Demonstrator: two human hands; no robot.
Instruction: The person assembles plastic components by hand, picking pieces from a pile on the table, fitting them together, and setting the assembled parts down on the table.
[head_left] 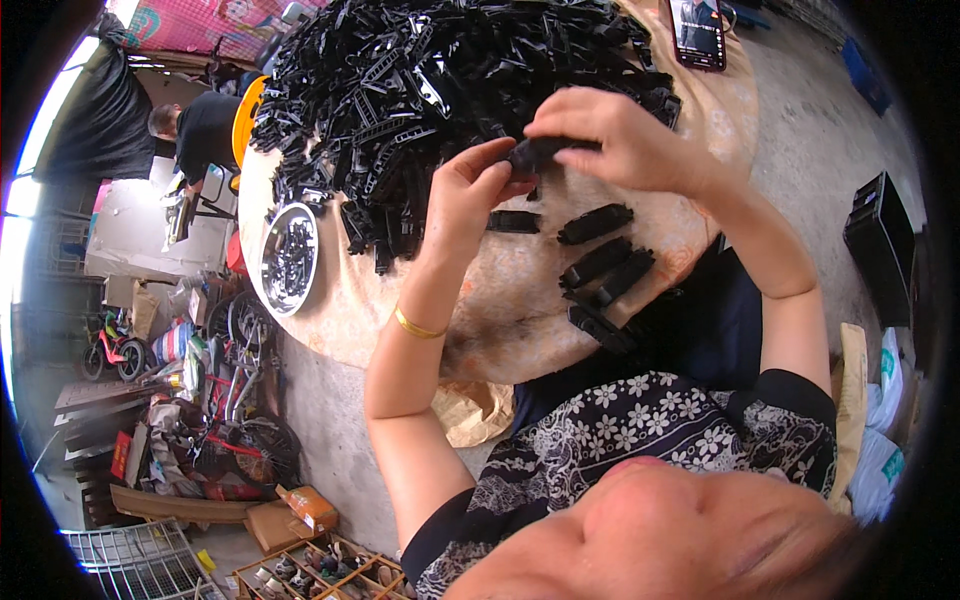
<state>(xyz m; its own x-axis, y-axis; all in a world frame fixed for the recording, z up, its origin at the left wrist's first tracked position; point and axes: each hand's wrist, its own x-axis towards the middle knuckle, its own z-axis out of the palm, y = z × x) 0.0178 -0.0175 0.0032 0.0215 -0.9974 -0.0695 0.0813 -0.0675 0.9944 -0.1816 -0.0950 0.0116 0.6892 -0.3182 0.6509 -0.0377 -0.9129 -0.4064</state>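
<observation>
Above the near part of a round table, both my hands meet at a black plastic part (pixel 546 150). Its left end is pinched between the thumb and fingers of my left hand (pixel 468 190). My right hand (pixel 630 142) is closed over its other end, and the fingers are slightly blurred. Close below my hands lie several finished-looking black blocks, one of them a short block (pixel 514 221) beside my left wrist and another a longer block (pixel 595 223) under my right hand. A large heap of loose black plastic pieces (pixel 390 100) rises just beyond.
A patterned cloth (pixel 400 335) covers the table. At its left edge stands a metal bowl (pixel 291 312) of small shiny parts. A phone (pixel 697 40) lies at the far right. Bicycles (pixel 245 410) and boxes crowd the floor at left; a black crate (pixel 880 245) is at right. Another person (pixel 205 135) is at far left.
</observation>
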